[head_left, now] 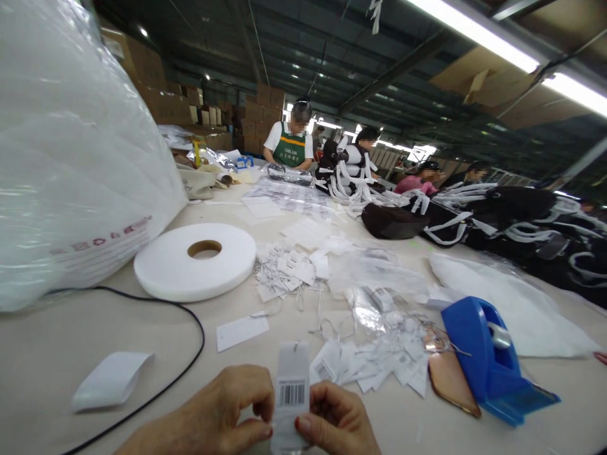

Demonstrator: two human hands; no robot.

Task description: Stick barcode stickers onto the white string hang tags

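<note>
Bulging clear plastic bag of whitish contents, blue plastic tape dispenser holding pale roll, white rectangular barcoded tag between hands, long axis fore-and-aft, holed end away, right hand pinching it, left hand at its edge, pinch unclear

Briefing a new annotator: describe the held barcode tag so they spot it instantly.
On the pale table, from the big white roll, go down-right to the picture's bottom edge. There the right hand pinches the barcode tag, the left hand at its edge. Unlike the loose tags beyond, it alone is held.
</note>
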